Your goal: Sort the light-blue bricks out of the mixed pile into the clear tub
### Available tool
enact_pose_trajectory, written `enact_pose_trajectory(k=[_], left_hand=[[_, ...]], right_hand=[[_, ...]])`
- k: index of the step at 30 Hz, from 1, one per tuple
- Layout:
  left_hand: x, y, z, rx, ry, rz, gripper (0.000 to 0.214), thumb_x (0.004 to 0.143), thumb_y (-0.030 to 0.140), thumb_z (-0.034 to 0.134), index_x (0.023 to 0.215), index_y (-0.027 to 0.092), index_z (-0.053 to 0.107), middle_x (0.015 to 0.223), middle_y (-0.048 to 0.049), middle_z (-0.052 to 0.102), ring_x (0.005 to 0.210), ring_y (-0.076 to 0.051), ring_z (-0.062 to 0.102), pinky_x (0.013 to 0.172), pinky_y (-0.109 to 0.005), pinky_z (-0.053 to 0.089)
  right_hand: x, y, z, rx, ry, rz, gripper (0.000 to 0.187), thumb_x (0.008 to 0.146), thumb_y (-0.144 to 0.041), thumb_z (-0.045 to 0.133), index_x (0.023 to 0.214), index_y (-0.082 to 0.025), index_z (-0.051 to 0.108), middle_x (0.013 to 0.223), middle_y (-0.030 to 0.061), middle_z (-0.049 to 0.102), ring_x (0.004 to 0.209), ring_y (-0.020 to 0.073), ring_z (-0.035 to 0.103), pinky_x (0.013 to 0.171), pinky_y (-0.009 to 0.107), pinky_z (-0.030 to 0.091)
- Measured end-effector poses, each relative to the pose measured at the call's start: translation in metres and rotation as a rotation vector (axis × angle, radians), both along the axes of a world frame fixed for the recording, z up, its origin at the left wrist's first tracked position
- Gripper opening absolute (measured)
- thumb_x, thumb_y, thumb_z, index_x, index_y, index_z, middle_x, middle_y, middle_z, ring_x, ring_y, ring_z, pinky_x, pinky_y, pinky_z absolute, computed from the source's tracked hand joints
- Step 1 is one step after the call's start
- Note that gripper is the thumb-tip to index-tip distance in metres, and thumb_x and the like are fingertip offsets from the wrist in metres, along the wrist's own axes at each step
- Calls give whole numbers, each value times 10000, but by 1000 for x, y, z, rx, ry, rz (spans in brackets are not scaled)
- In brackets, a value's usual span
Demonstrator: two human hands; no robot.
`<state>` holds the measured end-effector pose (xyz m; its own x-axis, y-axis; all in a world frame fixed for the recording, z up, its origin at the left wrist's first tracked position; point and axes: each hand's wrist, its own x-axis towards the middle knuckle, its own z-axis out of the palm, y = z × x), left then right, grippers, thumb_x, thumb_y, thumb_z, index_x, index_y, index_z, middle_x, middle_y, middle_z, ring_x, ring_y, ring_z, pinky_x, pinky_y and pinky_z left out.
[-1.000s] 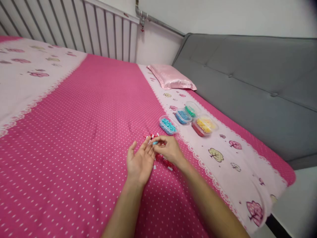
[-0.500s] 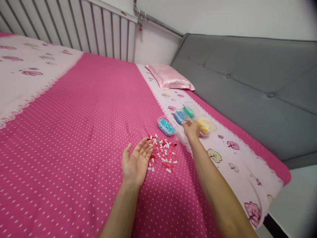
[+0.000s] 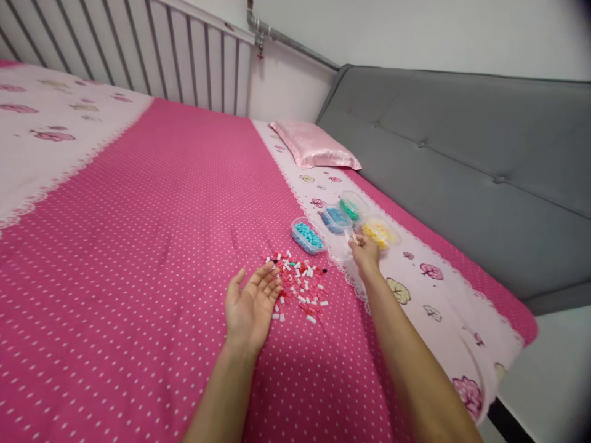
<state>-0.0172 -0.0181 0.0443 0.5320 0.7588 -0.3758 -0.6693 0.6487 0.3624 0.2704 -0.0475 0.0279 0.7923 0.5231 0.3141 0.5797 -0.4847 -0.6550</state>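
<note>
My left hand (image 3: 252, 304) lies palm up at the left edge of a loose pile of small red and white pieces (image 3: 302, 283), fingers spread and nothing in them. A few black and green bits show among the pile. Farther right, my right hand (image 3: 367, 252) has its fingers pinched on the edge of a clear plastic container (image 3: 340, 249); its shape is partly hidden and blurred. Around that hand stand a tub of light-blue pieces (image 3: 308, 235), a tub of darker blue pieces (image 3: 335, 219), a tub of green pieces (image 3: 351, 208) and a tub of yellow pieces (image 3: 379, 232).
Everything rests on a bed with a pink dotted sheet (image 3: 175, 246) and a pale printed band. A pink satin pillow (image 3: 314, 144) lies farther back. The grey padded headboard (image 3: 452, 154) rises on the right, and a white radiator (image 3: 184, 67) stands behind.
My right hand has shifted slightly right and nearer to me, and a clear plastic edge now shows at its fingers. My left hand stays in place, still open.
</note>
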Motion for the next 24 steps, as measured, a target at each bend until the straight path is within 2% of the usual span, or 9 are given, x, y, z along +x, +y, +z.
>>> enact_pose_trajectory(k=[3, 6, 11, 15, 18, 22, 24], left_hand=[[0, 0, 0, 5, 11, -6, 407, 847, 364, 400, 971, 49, 627, 891, -134, 627, 753, -164, 601, 687, -266, 526], [0, -1, 1, 7, 20, -1, 401, 849, 361, 398, 967, 54, 627, 890, -133, 627, 741, -158, 596, 674, -258, 523], [-2, -1, 1, 4, 25, 0, 389, 848, 350, 399, 949, 57, 634, 864, -126, 629, 712, -153, 588, 658, -259, 523], [-2, -1, 3, -9, 25, 8, 367, 846, 337, 402, 921, 69, 641, 849, -123, 631, 709, -151, 585, 648, -259, 523], [-1, -1, 4, -15, 41, 9, 359, 844, 340, 413, 908, 73, 644, 831, -118, 628, 708, -152, 584, 644, -257, 522], [-2, -2, 3, -13, 41, 3, 370, 848, 346, 408, 904, 67, 645, 828, -112, 620, 706, -150, 583, 648, -253, 518], [-2, -2, 3, -9, 37, 2, 371, 851, 342, 405, 909, 65, 644, 835, -110, 618, 705, -149, 583, 649, -253, 518]], right_hand=[[-13, 11, 19, 54, -114, 7, 350, 766, -276, 520, 1044, -120, 665, 938, 100, 655, 848, 219, 573, 820, 330, 429], [-36, 24, 25, 75, -322, 97, 302, 805, -230, 496, 1036, -166, 679, 987, 108, 622, 924, 234, 540, 849, 354, 415], [-69, 42, 7, 50, -431, 249, 284, 871, -240, 467, 1051, -180, 677, 968, 103, 615, 968, 235, 511, 852, 355, 417], [-75, 46, -10, 81, -441, 391, 287, 883, -255, 470, 1080, -183, 665, 1003, 92, 616, 964, 213, 511, 881, 345, 412], [-74, 45, -16, 82, -442, 468, 267, 895, -282, 467, 1030, -201, 683, 1011, 84, 628, 979, 207, 521, 907, 357, 392], [-74, 46, -15, 35, -478, 479, 267, 872, -365, 517, 1018, -209, 677, 1006, 72, 643, 1005, 212, 521, 924, 357, 359], [-74, 48, -12, 27, -498, 407, 407, 795, -449, 600, 1113, -197, 628, 1080, 94, 620, 1055, 240, 502, 951, 385, 337]])
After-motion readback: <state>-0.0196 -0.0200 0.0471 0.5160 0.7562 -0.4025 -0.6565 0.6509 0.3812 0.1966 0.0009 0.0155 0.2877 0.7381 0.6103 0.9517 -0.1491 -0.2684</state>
